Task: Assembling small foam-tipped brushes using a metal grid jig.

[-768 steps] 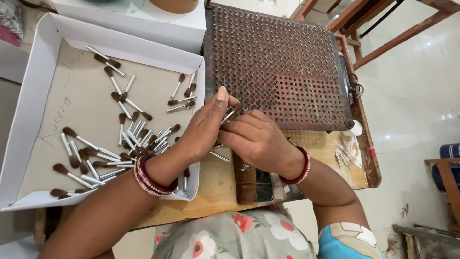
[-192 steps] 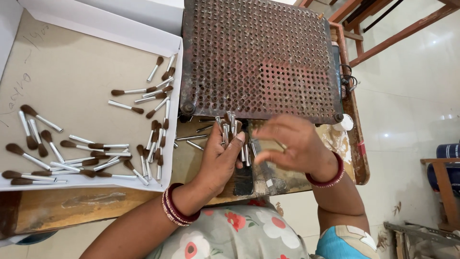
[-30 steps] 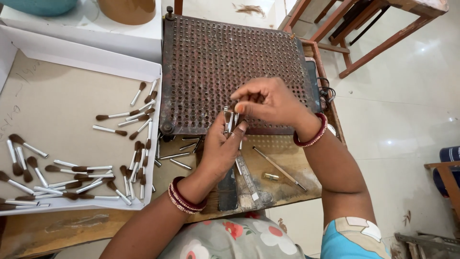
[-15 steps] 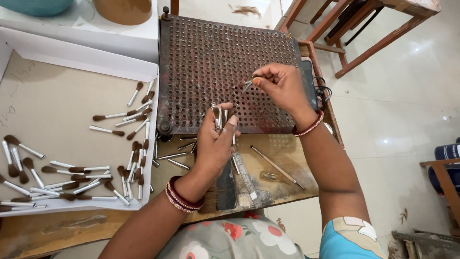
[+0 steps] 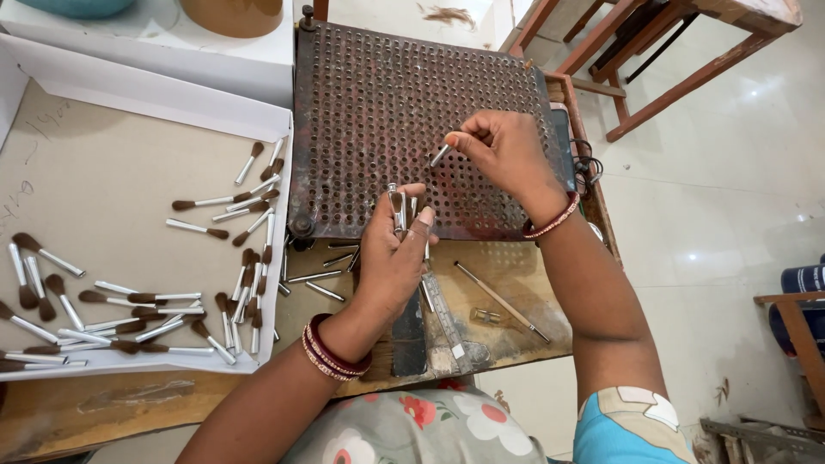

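Observation:
My left hand is closed around a small bundle of silver metal tubes, held upright at the near edge of a rusty perforated metal plate. Over the right half of that plate, my right hand pinches a single silver tube between thumb and forefinger, its tip close to the holes. A few loose tubes lie on the wooden bench just left of my left hand.
A shallow white cardboard tray at left holds several small brown-tipped brushes. A thin metal rod and a flat metal tool lie on the wooden bench. A wooden chair frame stands at far right.
My right hand has taken one tube from the bundle and carried it away over the plate's right half. My left hand has stayed near the plate's front edge.

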